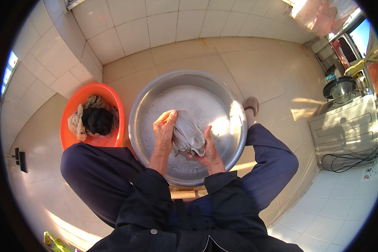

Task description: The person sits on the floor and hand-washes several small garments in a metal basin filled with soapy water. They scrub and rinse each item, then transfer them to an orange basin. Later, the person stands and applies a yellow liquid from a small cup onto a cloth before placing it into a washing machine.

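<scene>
A wide round metal basin (189, 78) with sudsy water in it stands between my knees. Over the water, a wet light grey cloth (188, 134) is held between both hands. My left hand (165, 127) pinches its upper left edge between thumb and fingers. The lower right end rests in my right hand (208, 151), whose thumb points up beside the cloth and whose fingers are partly hidden under it. The cloth hangs bunched, with fine ribbing showing near its top.
An orange plastic tub (119, 121) with beige cloths and a black cloth (97, 121) stands at the left, beside my knee. A wooden stool (184, 192) shows below the basin. At the right are a washing machine (345, 129) and a looped black cable (349, 162). Tiled walls surround the floor.
</scene>
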`<state>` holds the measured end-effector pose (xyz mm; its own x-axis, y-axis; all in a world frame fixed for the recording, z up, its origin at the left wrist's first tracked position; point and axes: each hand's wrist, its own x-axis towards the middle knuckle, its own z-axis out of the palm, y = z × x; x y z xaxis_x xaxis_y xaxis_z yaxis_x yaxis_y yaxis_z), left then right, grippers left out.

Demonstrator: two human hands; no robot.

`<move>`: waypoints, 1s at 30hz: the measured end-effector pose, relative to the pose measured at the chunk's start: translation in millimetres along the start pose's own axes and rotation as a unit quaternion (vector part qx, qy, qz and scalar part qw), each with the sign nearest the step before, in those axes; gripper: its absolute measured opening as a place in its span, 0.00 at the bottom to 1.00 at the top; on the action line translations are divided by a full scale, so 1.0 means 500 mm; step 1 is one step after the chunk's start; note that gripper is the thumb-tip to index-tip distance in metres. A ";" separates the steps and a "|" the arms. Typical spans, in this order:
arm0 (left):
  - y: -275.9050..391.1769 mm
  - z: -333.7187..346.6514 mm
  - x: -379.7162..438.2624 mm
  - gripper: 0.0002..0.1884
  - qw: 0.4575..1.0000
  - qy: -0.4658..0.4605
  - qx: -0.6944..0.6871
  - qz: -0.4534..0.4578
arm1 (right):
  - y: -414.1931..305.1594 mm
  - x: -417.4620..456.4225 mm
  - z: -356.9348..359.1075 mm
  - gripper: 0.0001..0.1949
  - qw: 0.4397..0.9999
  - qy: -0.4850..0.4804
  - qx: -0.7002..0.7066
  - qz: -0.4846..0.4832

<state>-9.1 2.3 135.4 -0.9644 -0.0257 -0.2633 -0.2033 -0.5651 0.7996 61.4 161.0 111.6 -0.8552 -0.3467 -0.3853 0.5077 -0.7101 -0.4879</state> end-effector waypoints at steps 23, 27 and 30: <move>0.055 -0.010 -0.014 0.21 0.893 -0.133 0.430 -0.023 | -0.049 -0.014 0.038 0.18 0.976 0.069 -0.162 -0.130; 0.021 -0.024 0.007 0.12 0.943 -0.102 0.316 -0.003 | -0.042 0.000 0.026 0.17 0.978 0.140 -0.099 -0.117; 0.046 -0.004 -0.007 0.10 0.981 -0.094 0.162 -0.053 | -0.026 0.014 -0.012 0.18 0.979 0.168 -0.078 -0.079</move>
<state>-10.0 -12.2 153.7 -0.9428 0.1890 -0.2747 -0.3182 -0.2638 0.9106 49.4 171.7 110.6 -0.8552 0.0002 -0.5183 0.4036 -0.6271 -0.6662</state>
